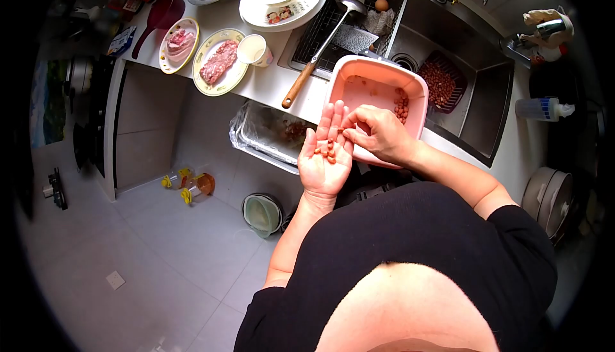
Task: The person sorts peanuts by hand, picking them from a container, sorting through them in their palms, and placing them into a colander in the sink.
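My left hand (325, 166) is palm up with its fingers stretched out, and several reddish peanuts (330, 153) lie on the palm and lower fingers. Over those fingers, my right hand (379, 133) is closed in a pinch, with a small reddish peanut at its fingertips. Just beyond both hands stands a pink basin (359, 64) at the counter's front edge. More peanuts (401, 105) lie inside it, on the right. My right forearm and hand hide part of the basin's near side.
A dark basket (460, 81) of reddish peanuts stands in the sink (490, 105). A wooden-handled spatula (300, 85) points toward me. Left are a plate of ground meat (220, 62), a paper cup (254, 50) and a plate of raw meat (180, 44). Below is a plastic-lined drawer (259, 134).
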Demonstrator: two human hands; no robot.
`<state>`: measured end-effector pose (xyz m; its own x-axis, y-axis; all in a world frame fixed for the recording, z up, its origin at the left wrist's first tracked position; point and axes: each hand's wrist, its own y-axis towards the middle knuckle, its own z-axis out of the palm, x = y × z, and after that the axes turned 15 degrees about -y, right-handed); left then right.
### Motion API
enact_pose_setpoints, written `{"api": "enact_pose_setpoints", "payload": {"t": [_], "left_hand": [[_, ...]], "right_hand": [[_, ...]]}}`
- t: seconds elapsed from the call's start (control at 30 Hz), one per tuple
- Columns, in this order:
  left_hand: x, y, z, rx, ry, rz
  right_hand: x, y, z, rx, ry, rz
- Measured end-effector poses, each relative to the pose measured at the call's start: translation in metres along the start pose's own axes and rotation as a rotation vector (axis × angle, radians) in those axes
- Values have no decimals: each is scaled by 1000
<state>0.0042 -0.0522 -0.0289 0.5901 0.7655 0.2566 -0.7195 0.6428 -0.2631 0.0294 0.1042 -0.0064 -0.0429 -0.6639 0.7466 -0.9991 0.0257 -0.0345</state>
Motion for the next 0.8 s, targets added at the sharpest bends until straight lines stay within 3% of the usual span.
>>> {"api": "enact_pose_setpoints", "payload": {"t": [0.13, 0.23, 0.33, 0.43, 0.57, 0.63, 0.7, 0.8], "left_hand": [[1, -2, 0, -6, 2, 14], [3, -5, 0, -8, -11, 11], [1, -8, -1, -8, -82, -5], [-2, -11, -2, -18, -41, 13], [-20, -23, -1, 26, -123, 81], [-39, -33, 2, 75, -95, 190], [-57, -45, 8, 111, -74, 276], [-74, -62, 15, 130, -18, 370]], "right_hand": [[0, 0, 3, -8, 14, 19], [-4, 2, 5, 112, 189, 146], [-11, 7, 6, 270, 688, 336], [-9, 10, -5, 408, 831, 451], [-2, 15, 5, 500, 851, 442], [9, 19, 18, 396, 760, 303], [20, 30, 27, 355, 482, 159], [48, 46, 32, 368, 320, 72]]}}
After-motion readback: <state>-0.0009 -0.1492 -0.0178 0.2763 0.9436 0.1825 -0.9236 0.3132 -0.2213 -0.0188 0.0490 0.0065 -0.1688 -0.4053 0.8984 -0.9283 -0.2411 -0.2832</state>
